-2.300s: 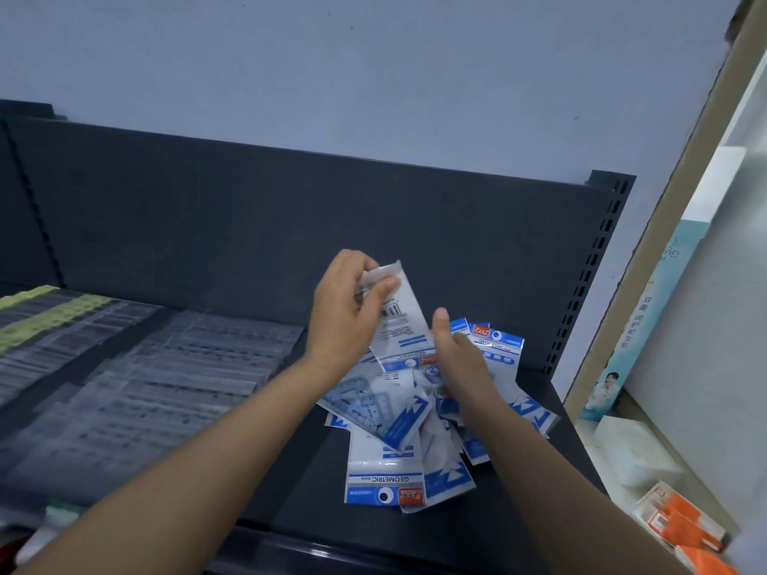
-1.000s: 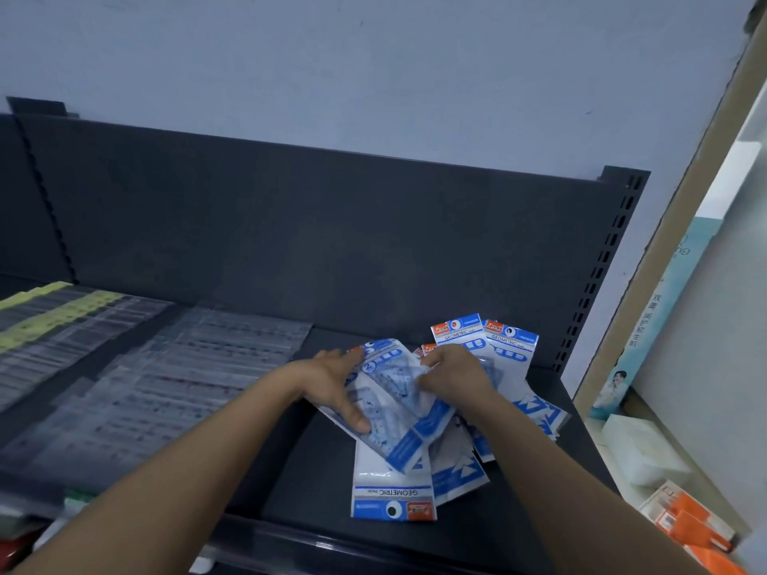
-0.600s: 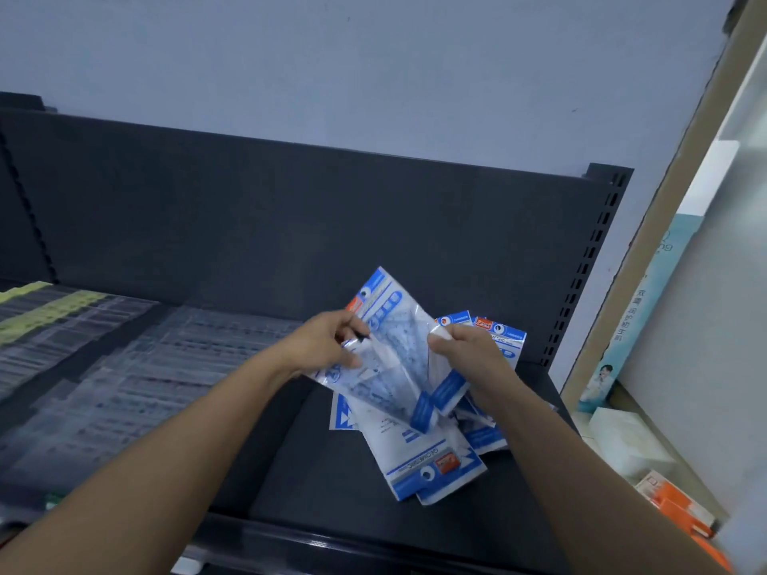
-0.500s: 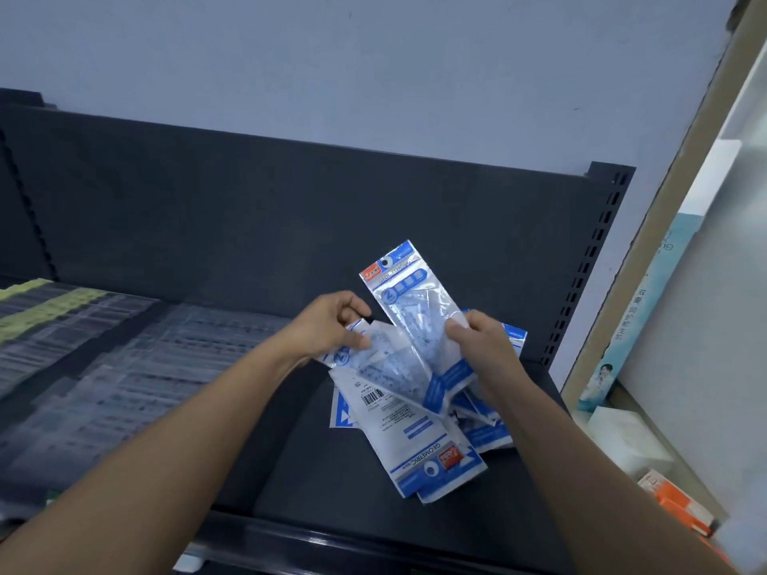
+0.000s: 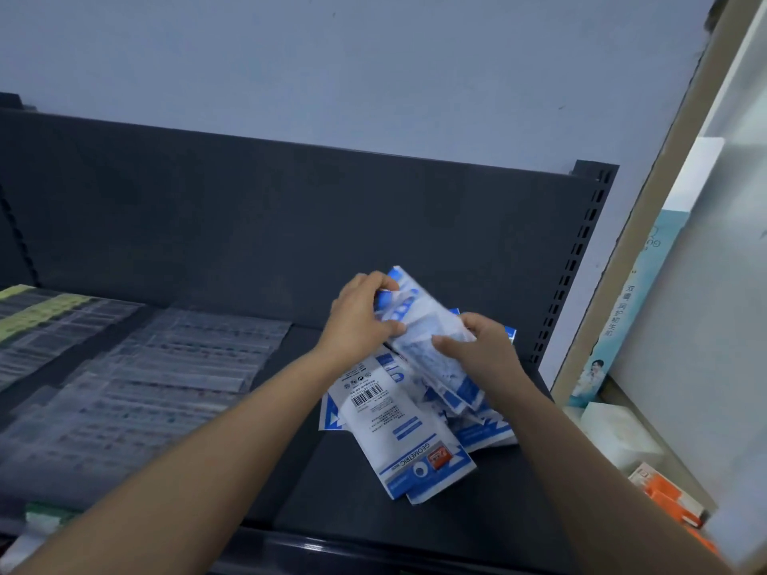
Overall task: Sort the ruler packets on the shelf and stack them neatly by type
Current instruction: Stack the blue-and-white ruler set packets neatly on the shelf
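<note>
Centre right of frame: both hands are up over the dark shelf [image 5: 373, 508], sharing one small bundle of blue-and-white ruler packets, the held packets [image 5: 419, 321]. The bundle is tilted, top corner pointing up and left, lower end running down toward the right. Left hand [image 5: 357, 321] at the bundle's upper end: fingers curled over the top edge, thumb pressed across the front face. Right hand [image 5: 483, 352] at the bundle's right side: fingers curled round the edge, thumb laid flat on the front, pointing left. Number of packets in the bundle: cannot tell, blurred. Directly beneath the hands, lying on the shelf, is the loose pile [image 5: 477, 433] of the same blue-and-white packets, fanned and overlapping. Topmost in it is the barcode packet [image 5: 390, 425], back side up, barcode near its upper end, "GEOMETRIC" printed near its lower end, slanting toward lower right. Left half of frame: clear ruler packets [image 5: 166, 367] lie flat in overlapping rows on the shelf, well apart from the pile. At the far left edge are yellow-edged packets [image 5: 41, 311]. Behind everything stands a dark back panel [image 5: 249, 217] with a perforated upright [image 5: 581, 263] at its right end, pale wall [image 5: 373, 68] above. Lower right, off the shelf: white box [image 5: 618, 433], orange boxes [image 5: 664, 495] below it.
</note>
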Action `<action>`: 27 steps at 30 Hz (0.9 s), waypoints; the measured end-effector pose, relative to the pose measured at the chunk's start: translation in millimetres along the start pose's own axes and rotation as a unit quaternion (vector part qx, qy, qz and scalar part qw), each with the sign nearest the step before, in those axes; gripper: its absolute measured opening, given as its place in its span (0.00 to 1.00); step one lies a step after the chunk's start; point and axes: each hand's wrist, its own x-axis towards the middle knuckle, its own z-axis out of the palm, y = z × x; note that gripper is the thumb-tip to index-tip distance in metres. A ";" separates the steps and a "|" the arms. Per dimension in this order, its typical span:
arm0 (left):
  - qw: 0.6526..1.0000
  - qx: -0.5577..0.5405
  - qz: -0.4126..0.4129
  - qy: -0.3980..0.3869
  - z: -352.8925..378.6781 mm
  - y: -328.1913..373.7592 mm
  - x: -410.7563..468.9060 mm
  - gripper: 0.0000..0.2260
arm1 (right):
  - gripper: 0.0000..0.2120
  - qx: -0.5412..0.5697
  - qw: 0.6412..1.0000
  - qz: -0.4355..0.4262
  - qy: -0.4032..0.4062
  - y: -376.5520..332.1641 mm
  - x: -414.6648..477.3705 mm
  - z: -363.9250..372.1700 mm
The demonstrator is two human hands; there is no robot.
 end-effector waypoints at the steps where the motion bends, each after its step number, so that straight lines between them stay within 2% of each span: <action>1: 0.998 0.051 0.020 -0.002 -0.7 0.5 -0.3 0.19 | 0.05 -0.008 0.998 0.003 0.055 3.7 1.8 -4.2; 2: 0.996 0.079 0.024 -0.044 -2.9 -0.7 0.3 0.21 | 0.05 -0.020 0.995 0.008 0.102 8.8 4.1 -9.3; 3: 0.987 0.088 0.010 -0.131 -6.4 -1.1 0.0 0.23 | 0.06 -0.040 0.990 0.017 0.131 13.8 5.9 -14.0; 4: 0.964 0.103 -0.017 -0.245 -9.2 -3.1 -0.9 0.27 | 0.08 -0.072 0.987 0.032 0.138 19.8 7.7 -18.3; 6: 0.878 0.191 -0.045 -0.437 -10.0 -8.0 -6.2 0.38 | 0.13 -0.165 0.978 0.065 0.113 30.1 8.7 -22.9; 7: 0.846 0.232 -0.041 -0.478 -8.1 -11.9 -9.0 0.42 | 0.17 -0.211 0.970 0.074 0.095 34.4 9.0 -23.2; 9: 0.837 0.266 -0.023 -0.478 -5.2 -17.9 -12.1 0.46 | 0.23 -0.279 0.955 0.071 0.073 40.4 9.0 -21.6; 13: 0.843 0.315 -0.004 -0.435 -6.7 -20.1 -11.3 0.42 | 0.21 -0.403 0.912 -0.005 0.075 32.9 6.1 -16.3; 15: 0.838 0.317 0.004 -0.445 -6.9 -20.8 -9.6 0.45 | 0.17 -0.428 0.902 -0.056 0.027 27.3 6.6 -9.6; 17: 0.830 0.276 -0.006 -0.485 -3.4 -19.1 -9.3 0.48 | 0.15 -0.438 0.895 -0.064 -0.048 26.0 6.2 -2.1; 18: 0.834 0.233 -0.034 -0.499 -0.6 -19.9 -9.7 0.47 | 0.18 -0.449 0.888 -0.056 -0.079 27.5 6.3 0.2; 20: 0.859 0.163 -0.065 -0.481 3.8 -20.0 -14.5 0.36 | 0.23 -0.468 0.876 -0.052 -0.103 31.2 7.3 2.1; 22: 0.888 0.166 -0.032 -0.428 7.1 -23.2 -18.6 0.24 | 0.25 -0.479 0.871 -0.053 -0.102 33.3 7.8 1.5; 24: 0.901 0.163 -0.017 -0.402 7.1 -24.9 -22.2 0.22 | 0.26 -0.501 0.858 -0.048 -0.100 33.9 8.3 0.6; 27: 0.899 0.149 -0.028 -0.410 3.3 -25.3 -25.6 0.22 | 0.28 -0.533 0.841 -0.024 -0.091 33.2 7.0 0.6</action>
